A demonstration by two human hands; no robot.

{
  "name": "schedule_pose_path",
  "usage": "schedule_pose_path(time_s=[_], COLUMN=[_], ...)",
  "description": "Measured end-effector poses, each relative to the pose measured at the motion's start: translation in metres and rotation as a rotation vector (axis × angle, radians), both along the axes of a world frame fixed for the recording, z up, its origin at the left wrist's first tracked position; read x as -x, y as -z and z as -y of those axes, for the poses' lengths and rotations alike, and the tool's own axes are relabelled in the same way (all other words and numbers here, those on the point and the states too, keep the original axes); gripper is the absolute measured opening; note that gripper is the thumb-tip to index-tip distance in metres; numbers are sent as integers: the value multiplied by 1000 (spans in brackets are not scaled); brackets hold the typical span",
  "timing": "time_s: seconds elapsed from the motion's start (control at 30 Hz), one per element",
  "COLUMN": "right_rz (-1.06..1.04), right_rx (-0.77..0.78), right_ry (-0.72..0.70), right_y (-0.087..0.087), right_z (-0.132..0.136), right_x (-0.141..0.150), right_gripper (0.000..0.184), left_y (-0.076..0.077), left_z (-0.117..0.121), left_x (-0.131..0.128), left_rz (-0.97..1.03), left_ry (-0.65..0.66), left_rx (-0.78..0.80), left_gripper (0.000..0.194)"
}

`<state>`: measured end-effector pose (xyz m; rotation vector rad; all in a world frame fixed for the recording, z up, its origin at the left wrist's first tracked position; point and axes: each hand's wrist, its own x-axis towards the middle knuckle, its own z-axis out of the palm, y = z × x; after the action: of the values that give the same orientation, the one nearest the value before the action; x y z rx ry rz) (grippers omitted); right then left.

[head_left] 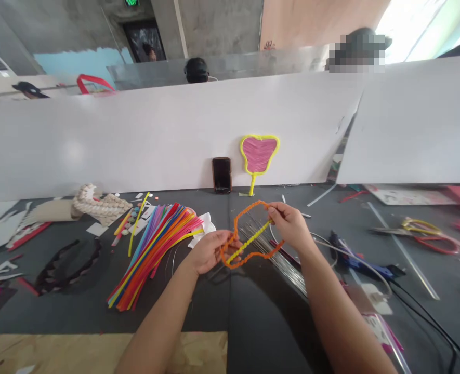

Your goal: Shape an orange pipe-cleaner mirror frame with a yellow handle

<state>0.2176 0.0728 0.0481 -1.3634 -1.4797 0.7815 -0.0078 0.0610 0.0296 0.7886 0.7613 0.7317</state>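
Above the dark table I hold up an orange pipe cleaner loop, twisted and bent into a wavy outline. A yellow twisted pipe cleaner runs slantwise across its inside. My left hand pinches the lower left side of the loop, where the yellow piece meets the orange. My right hand grips the loop's upper right, at the other end of the yellow piece. Behind them, a pink fan shape with a yellow pipe cleaner rim leans on the white partition.
A fanned bundle of coloured pipe cleaners lies left of my hands, and thin metal wires lie beneath them. A phone leans on the partition. Rightward are a blue glue gun with cables and scissors. People sit beyond the partition.
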Motion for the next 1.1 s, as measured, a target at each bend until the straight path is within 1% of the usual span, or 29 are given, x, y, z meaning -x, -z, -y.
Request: schedule_pose_path(time_s=[0.07, 0.13, 0.27, 0.37, 0.43, 0.53, 0.57, 0.63, 0.7, 0.77, 0.9, 1.1], right_rz=[-7, 27, 108, 116, 155, 322, 388, 486, 533, 550, 587, 633], right_rx=[9, 14, 0, -31, -127, -381, -453, -528, -549, -542, -518, -547], right_ry=[11, 1, -2, -35, -39, -50, -86, -189, -265, -298, -349, -383], right_y=[2, 4, 9, 8, 3, -5, -8, -12, -13, -12, -12, -16], right_z=[-2, -2, -3, -2, 0, 4, 6, 10, 12, 13, 15, 18], right_x=[-1, 0, 3, 4, 5, 8, 9, 14, 18, 22, 23, 23], right_gripper=[28, 27, 26, 26, 27, 34, 32, 25, 19, 18, 23, 26], left_y=[3, 4, 5, 4, 3, 1, 1, 0, 0, -1, -1, 1], left_z=[6, 11, 17, 20, 21, 23, 23, 24, 24, 24, 24, 25], left_x=[3, 3, -2, -4, -5, -7, -8, -8, -8, -8, -7, -7], left_rz=[9, 5, 27, 40, 32, -7, -16, -25, -33, -43, -44, -33], left_ry=[33, 37, 0, -16, -19, -18, -19, -22, -24, -18, 14, 58], left_rx=[29, 32, 42, 50, 44, 46, 49, 54, 69, 94, 113, 86], left_gripper=[28, 25, 24, 20, 18, 19, 20, 21, 21, 20, 20, 15])
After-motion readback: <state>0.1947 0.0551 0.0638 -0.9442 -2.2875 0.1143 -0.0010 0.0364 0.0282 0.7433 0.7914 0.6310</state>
